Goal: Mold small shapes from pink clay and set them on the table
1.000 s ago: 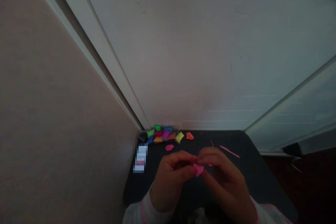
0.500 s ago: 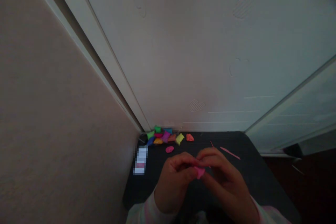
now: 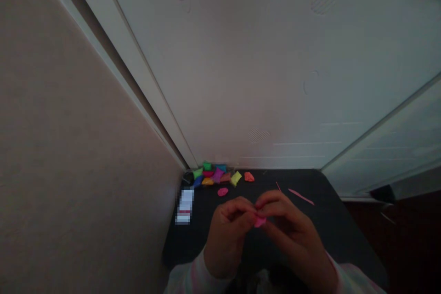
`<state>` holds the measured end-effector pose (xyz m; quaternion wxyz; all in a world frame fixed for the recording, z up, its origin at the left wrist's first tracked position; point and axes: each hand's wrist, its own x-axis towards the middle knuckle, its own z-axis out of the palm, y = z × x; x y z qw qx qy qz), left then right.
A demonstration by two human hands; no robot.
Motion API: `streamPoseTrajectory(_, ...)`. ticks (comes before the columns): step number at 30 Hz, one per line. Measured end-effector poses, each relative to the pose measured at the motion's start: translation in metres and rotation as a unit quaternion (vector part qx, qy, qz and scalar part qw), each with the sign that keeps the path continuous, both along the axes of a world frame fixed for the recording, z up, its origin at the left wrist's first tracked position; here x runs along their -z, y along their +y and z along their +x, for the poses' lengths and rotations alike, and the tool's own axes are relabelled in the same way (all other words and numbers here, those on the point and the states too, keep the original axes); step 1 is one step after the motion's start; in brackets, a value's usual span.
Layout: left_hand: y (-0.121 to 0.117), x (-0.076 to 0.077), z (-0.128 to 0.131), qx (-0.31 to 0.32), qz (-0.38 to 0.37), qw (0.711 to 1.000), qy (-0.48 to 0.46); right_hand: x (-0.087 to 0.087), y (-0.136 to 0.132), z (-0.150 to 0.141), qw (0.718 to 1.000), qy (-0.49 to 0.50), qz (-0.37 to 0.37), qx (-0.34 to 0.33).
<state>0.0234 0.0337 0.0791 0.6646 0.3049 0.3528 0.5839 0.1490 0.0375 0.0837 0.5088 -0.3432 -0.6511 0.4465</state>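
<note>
Pinching a pink lump, left grip and right grip have room before the table's far edge.

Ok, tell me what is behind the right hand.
Just beyond the right hand, a thin pink stick and a wider pink tool lie on the dark table. Whatever the hand covers, perhaps the thin stick's near end, cannot be seen.

My left hand and right hand were raised close together before me, fingertips meeting. Both thumbs lay below bent forefingers in a pinch. My wrists angled inward from either side, striped sleeves reaching down to them.
</note>
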Motion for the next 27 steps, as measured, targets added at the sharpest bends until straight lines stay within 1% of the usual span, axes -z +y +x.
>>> streamPoseTrajectory(3,-0.001,0.002,-0.005,-0.01,0.015,0.997,0.077,-0.001,0.001,0.0,0.999,0.033,-0.025,-0.003)
streamPoseTrajectory(5,-0.001,0.001,-0.009,-0.001,0.063,0.989,0.135,-0.001,0.002,0.0,0.996,0.069,-0.056,-0.01)
streamPoseTrajectory(8,0.0,-0.003,-0.015,0.004,0.16,0.965,0.208,0.002,0.002,-0.002,0.984,0.131,-0.112,-0.041)
streamPoseTrajectory(11,0.003,-0.008,-0.02,-0.008,0.246,0.933,0.263,0.003,0.002,-0.003,0.965,0.181,-0.176,-0.069)
streamPoseTrajectory(14,0.006,-0.012,-0.025,-0.016,0.32,0.889,0.327,0.001,0.002,-0.004,0.944,0.206,-0.242,-0.09)
streamPoseTrajectory(16,0.007,-0.014,-0.029,-0.018,0.361,0.856,0.368,0.0,0.002,-0.005,0.934,0.212,-0.267,-0.104)
streamPoseTrajectory(19,0.008,-0.018,-0.034,-0.011,0.401,0.813,0.422,0.001,0.004,-0.004,0.932,0.203,-0.281,-0.106)
streamPoseTrajectory(22,0.008,-0.024,-0.037,-0.005,0.425,0.775,0.468,0.003,0.007,-0.003,0.943,0.169,-0.272,-0.09)
streamPoseTrajectory(24,0.009,-0.026,-0.038,-0.004,0.439,0.757,0.484,0.004,0.009,-0.002,0.95,0.153,-0.257,-0.087)
streamPoseTrajectory(27,0.01,-0.025,-0.037,-0.016,0.453,0.743,0.494,0.004,0.011,-0.002,0.955,0.146,-0.243,-0.082)
